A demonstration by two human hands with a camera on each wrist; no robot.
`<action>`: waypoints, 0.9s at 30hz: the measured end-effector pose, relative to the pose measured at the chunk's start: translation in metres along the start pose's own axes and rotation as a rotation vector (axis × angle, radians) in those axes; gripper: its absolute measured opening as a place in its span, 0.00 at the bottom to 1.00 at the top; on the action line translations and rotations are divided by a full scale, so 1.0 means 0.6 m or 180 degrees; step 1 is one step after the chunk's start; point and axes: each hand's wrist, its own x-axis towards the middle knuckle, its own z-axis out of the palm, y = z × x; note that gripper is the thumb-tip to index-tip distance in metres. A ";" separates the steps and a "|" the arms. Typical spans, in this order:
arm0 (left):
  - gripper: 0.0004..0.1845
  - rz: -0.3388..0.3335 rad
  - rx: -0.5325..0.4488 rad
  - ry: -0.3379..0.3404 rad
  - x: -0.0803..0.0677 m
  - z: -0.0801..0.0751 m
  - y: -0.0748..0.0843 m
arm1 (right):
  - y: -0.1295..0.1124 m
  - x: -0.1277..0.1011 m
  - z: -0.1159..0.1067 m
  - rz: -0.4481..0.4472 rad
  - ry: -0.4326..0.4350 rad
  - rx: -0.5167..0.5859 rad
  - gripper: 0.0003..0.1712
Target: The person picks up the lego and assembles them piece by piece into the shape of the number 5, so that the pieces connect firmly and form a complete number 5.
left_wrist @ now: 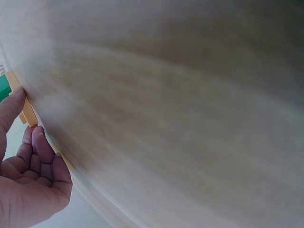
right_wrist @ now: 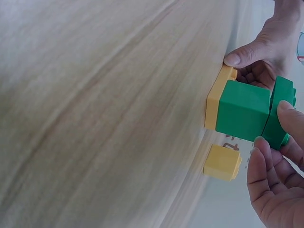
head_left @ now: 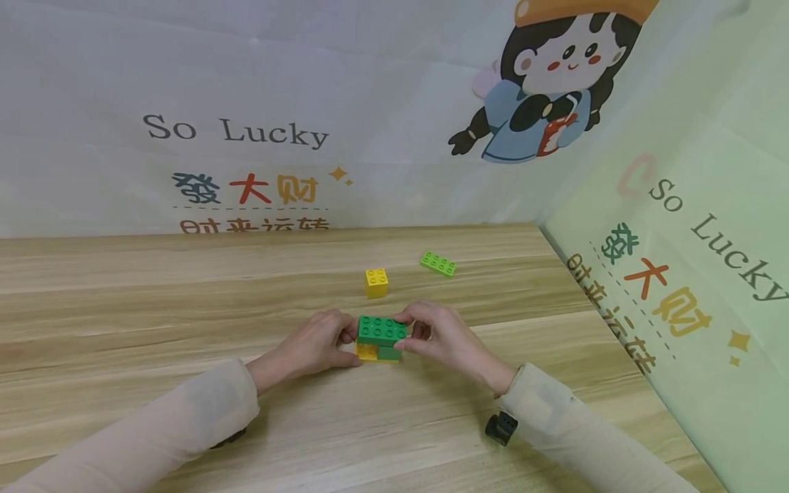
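Observation:
A flat green building brick (head_left: 382, 330) with two rows of studs sits across the top of a green cube-shaped brick (right_wrist: 243, 109). In the right wrist view a thin gap shows along part of the line between them, so the flat one looks slightly tilted. Under the cube lies a flat orange-yellow brick (head_left: 367, 352) on the table. My left hand (head_left: 317, 339) pinches that yellow brick at its left end, thumb on the near side. With thumb and fingers, my right hand (head_left: 445, 335) pinches the right end of the flat green brick.
A yellow cube-shaped brick (head_left: 376, 283) stands just behind the stack on the wooden table (head_left: 154, 301). Farther back to the right lies a flat light-green brick (head_left: 438, 264). Printed white sheets (head_left: 394, 103) rise along the table's back and right edges.

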 end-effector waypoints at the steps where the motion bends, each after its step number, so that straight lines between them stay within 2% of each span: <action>1: 0.14 0.0002 -0.0005 0.0000 0.000 0.000 0.000 | 0.000 0.000 0.000 -0.0004 -0.0010 -0.0017 0.16; 27: 0.15 0.0014 0.0016 0.0010 -0.002 0.000 -0.001 | -0.005 0.008 -0.008 -0.0199 -0.0166 -0.0285 0.13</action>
